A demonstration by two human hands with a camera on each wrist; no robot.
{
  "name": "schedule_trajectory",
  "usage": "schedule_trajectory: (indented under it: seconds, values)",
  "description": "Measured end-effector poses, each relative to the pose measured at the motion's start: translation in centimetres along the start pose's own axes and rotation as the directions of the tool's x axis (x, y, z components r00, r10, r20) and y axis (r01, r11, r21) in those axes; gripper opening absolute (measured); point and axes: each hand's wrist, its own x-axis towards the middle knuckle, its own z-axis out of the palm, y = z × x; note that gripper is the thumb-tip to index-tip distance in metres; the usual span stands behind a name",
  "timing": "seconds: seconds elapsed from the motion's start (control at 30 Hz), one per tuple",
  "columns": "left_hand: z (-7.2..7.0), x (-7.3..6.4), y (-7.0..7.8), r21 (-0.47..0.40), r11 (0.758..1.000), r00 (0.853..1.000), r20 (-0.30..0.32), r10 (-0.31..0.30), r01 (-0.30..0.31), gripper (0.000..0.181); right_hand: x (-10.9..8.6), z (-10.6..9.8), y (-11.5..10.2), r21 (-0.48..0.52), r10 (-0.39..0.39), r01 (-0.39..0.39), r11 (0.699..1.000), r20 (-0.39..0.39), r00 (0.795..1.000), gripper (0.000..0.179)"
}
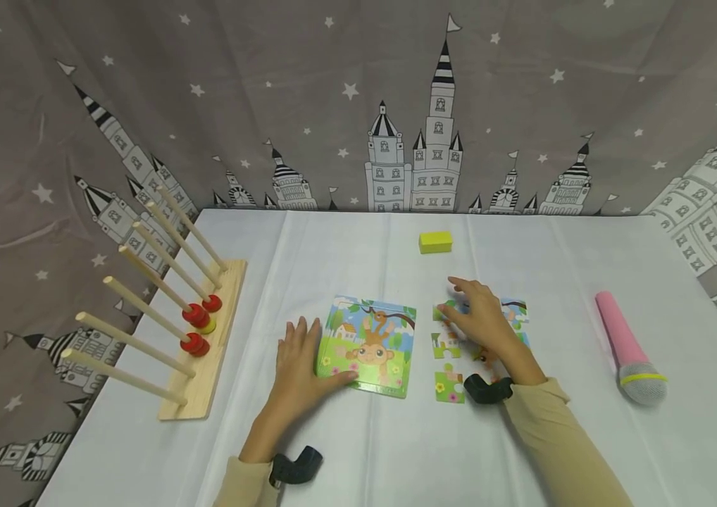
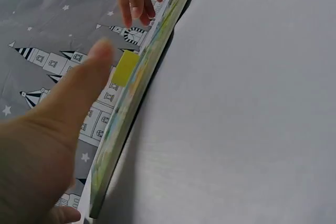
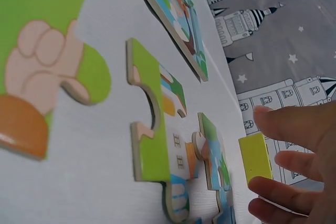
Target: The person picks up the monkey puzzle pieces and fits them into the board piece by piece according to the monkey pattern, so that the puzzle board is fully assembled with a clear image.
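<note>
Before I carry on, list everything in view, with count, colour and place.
Castle-print backdrop: 1, grey, black and white, behind the table.
Table: 1, white-covered, before the backdrop.
Seven-rod ring stand: 1, pale wood, table's left side.
Rings: several, red and yellow, on the stand's rods.
Block: 1, yellow, far middle.
Monkey puzzle board: 1, multicoloured, centre.
Loose puzzle pieces: several, exact count hidden, multicoloured, right of the board.
Toy microphone: 1, pink, grey and yellow, right side.
Wrist cameras: 2, black, one per wrist.
Sleeves: 2, beige, forearms.
Left grip: 1, bare, at the board's left edge.
Right grip: 1, bare, above the pieces.
</note>
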Motion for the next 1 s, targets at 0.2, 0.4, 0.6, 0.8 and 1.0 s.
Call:
schedule_trajectory:
  seconds: [0.2,0.4,0.6,0.8,1.0]
  values:
    - [0.3,-0.4,-0.2,-0.003,0.999,0.998,0.052,0.033,-0.033,0.122,0.7,-0.1,0.4,-0.045,0.013,-0.010,0.999,0.061,0.998,0.059]
    - [0.5,-0.4,0.0,0.012,0.999,0.998,0.043,0.037,-0.037,0.122,1.5,-0.5,0.5,-0.090,0.057,-0.044,0.995,0.145,0.988,0.060]
    - [0.6,-0.4,0.0,0.019,0.999,0.999,0.037,0.033,-0.034,0.124,1.9,-0.8,0.2,-0.124,0.095,-0.069,0.990,0.219,0.971,0.063]
    - [0.7,-0.4,-0.1,0.029,0.999,0.999,0.039,0.035,-0.037,0.123,2.0,-0.8,0.4,-0.141,0.120,-0.089,0.986,0.229,0.966,0.056]
    - [0.7,-0.3,-0.1,0.027,0.999,0.999,0.030,0.042,-0.043,0.122,1.9,-0.6,0.3,-0.131,0.136,-0.110,0.985,0.218,0.966,0.052]
